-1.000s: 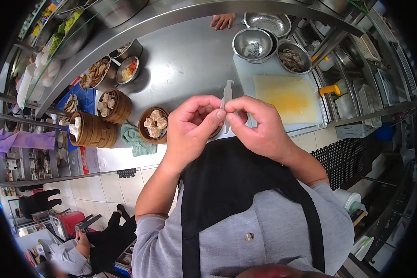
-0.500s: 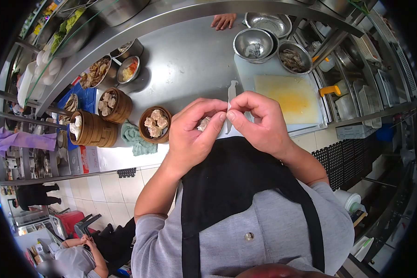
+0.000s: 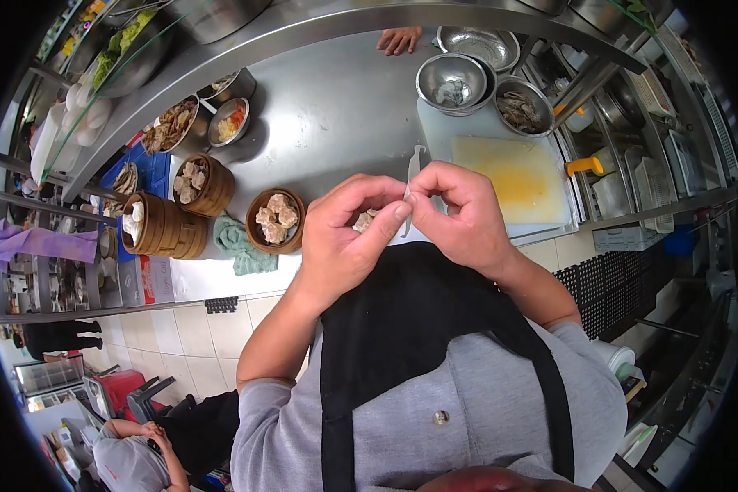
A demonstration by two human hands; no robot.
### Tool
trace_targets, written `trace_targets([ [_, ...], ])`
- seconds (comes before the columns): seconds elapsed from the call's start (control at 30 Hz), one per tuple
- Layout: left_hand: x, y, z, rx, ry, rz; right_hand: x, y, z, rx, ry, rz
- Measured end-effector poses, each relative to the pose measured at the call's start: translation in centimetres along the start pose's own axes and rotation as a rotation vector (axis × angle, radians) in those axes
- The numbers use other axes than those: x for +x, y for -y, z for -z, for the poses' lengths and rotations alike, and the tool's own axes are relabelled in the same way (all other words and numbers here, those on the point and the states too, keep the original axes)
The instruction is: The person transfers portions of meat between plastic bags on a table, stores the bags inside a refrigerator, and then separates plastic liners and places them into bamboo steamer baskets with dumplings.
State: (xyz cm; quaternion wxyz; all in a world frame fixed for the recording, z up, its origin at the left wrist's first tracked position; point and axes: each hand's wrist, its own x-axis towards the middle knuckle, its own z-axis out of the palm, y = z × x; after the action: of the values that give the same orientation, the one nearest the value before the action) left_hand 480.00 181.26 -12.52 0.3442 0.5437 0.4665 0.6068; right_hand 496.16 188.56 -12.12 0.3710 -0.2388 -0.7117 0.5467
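My left hand (image 3: pixel 348 221) and my right hand (image 3: pixel 459 213) meet in front of the black apron, fingertips together. Between the pinched thumbs and forefingers stands a thin whitish strip (image 3: pixel 415 168), seen nearly edge-on, its upper end slightly hooked. Whether it is a flat tool or a wrapper, I cannot tell. A lumpy, pale dumpling-like piece (image 3: pixel 365 220) shows partly behind the left fingers; what it rests on is hidden. Left of that hand, a round bamboo steamer (image 3: pixel 255 230) holds several open-topped dumplings (image 3: pixel 275 218).
Stacked bamboo steamers (image 3: pixel 168 234) and a green cloth (image 3: pixel 242 246) lie at left. At right are a yellow-stained cutting board (image 3: pixel 508 176), metal bowls (image 3: pixel 451 80) and a bowl of shrimp (image 3: pixel 521 111). Another person's hand (image 3: pixel 398 39) rests at the far edge, beneath an overhead shelf (image 3: pixel 361 26).
The view has shifted slightly. Both hands keep their pinch on the thin strip, with only small finger movement. At lower left, the seated person has shifted a little.
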Motion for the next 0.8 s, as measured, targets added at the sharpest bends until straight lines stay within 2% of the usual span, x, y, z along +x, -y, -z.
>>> trace_targets([
  [0.1, 0.1, 0.5, 0.1, -0.061, -0.019, 0.072, 0.3, -0.1, 0.0, -0.023, -0.004, 0.048],
  [0.2, 0.2, 1.0, 0.5, -0.065, -0.044, 0.154, 0.5, 0.1, 0.3, 0.005, 0.02, -0.056],
  [0.27, 0.4, 1.4, 0.8, -0.075, -0.062, 0.222, 0.6, -0.5, 0.6, 0.167, -0.005, -0.158],
  [0.33, 0.9, 1.9, 1.3, -0.268, -0.146, 0.218, 0.4, -2.1, 1.4, 0.249, -0.014, -0.181],
  [0.37, 1.1, 2.1, 1.9, -0.212, -0.17, 0.237, 0.3, -2.8, 1.8, 0.333, -0.023, -0.206],
  [0.4, 1.1, 2.5, 2.4, -0.213, -0.169, 0.237, 0.3, -3.1, 2.0, 0.332, -0.025, -0.205],
  [0.47, 1.0, 3.6, 3.3, -0.437, -0.271, 0.262, 0.2, -3.6, 2.5, 0.597, -0.058, -0.146],
  [0.57, 1.3, 3.8, 3.9, -0.557, -0.306, 0.291, -0.1, -4.9, 3.4, 0.644, -0.059, -0.096],
  [0.6, 1.3, 3.9, 4.1, -0.607, -0.343, 0.294, -0.1, -5.1, 3.9, 0.643, -0.064, -0.097],
  [0.63, 0.8, 5.9, 5.7, -0.644, -0.294, 0.296, -0.2, -5.2, 4.5, 0.628, -0.105, -0.099],
  [0.7, 0.7, 6.5, 6.1, -0.605, -0.347, 0.297, -0.2, -6.1, 7.0, 0.599, -0.174, -0.095],
  [0.77, 0.4, 7.6, 6.7, -0.602, -0.378, 0.3, -0.6, -9.4, 11.0, 0.332, -0.219, -0.172],
  [0.8, 0.4, 7.2, 6.2, -0.579, -0.406, 0.315, -1.0, -11.5, 12.8, 0.324, -0.245, -0.175],
])
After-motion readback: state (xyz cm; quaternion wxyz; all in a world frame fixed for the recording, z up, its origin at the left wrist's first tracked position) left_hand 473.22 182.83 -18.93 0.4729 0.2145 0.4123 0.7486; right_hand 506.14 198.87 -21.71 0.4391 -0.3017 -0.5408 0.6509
